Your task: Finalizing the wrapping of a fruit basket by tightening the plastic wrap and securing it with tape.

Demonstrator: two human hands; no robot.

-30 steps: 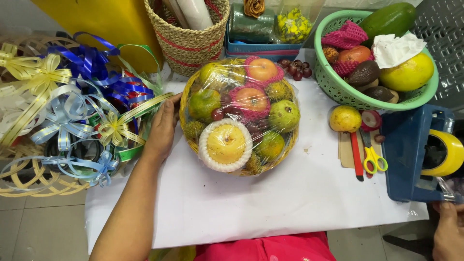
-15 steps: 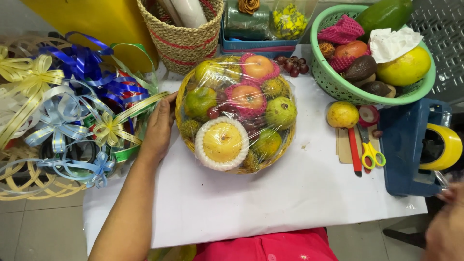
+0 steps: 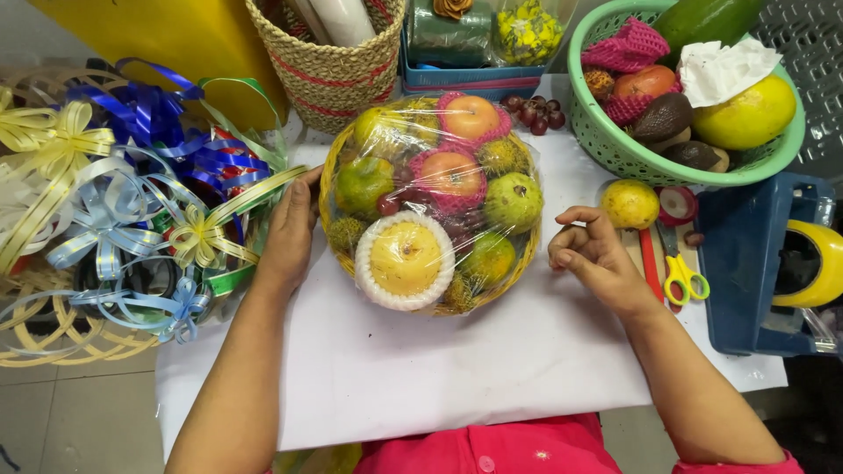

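On white paper (image 3: 421, 369), wrapped fruit basket (image 3: 430, 197) steadied by flat, unclenched left hand (image 3: 290, 230); right hand (image 3: 590, 254) loosely curled, seemingly empty. Risk: clear film slipping, fruit shifting.

Ribbon bows (image 3: 114, 202) lie left; a green basket (image 3: 606, 140) of fruit, scissors (image 3: 680, 272) and grapes (image 3: 536, 112) sit right.

Wrapped fruit basket (image 3: 430, 202) mid-table between both hands, ribbons (image 3: 114, 211) left, scissors (image 3: 678, 268) right.
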